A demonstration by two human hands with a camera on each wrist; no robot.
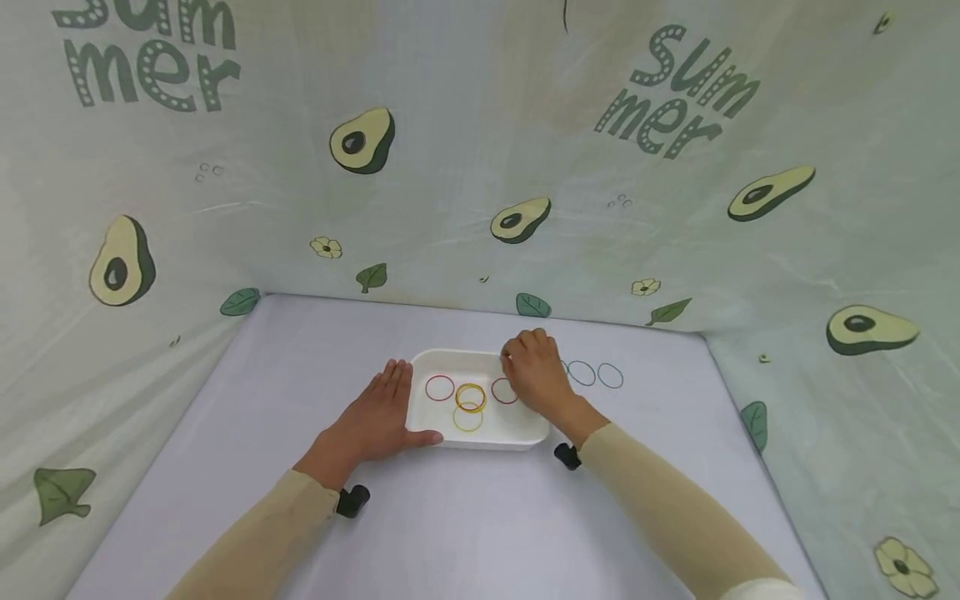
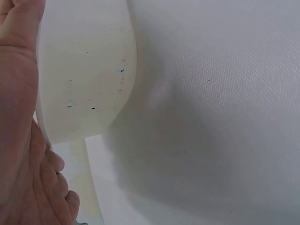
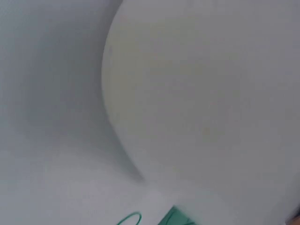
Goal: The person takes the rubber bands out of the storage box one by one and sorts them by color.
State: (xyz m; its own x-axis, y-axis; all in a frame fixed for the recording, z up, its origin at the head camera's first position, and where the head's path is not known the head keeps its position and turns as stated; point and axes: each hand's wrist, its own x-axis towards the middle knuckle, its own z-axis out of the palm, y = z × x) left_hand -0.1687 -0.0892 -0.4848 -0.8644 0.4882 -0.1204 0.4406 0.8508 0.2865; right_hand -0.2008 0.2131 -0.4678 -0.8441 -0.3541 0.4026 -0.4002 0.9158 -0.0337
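Observation:
A white shallow tray [image 1: 491, 445] lies on the table with several thin rubber bands in it. A red band [image 1: 427, 388] is at its left and another red band [image 1: 492, 391] at its right. Between them, yellow and orange bands [image 1: 457, 398] overlap, with a yellow band [image 1: 468, 431] below. My left hand [image 1: 372, 421] rests against the tray's left end, fingers straight, thumb along the front edge. Over the tray's right part is my right hand [image 1: 538, 371], its fingers bent; its fingertips are hidden, so whether it pinches a band cannot be told.
Right of the tray, green bands [image 1: 597, 375] lie in a row on the white table [image 1: 465, 525], one partly behind my right hand. A cloth printed with avocados [image 1: 362, 140] hangs around the back and sides. Black wrist cameras [image 1: 353, 502] sit under both wrists.

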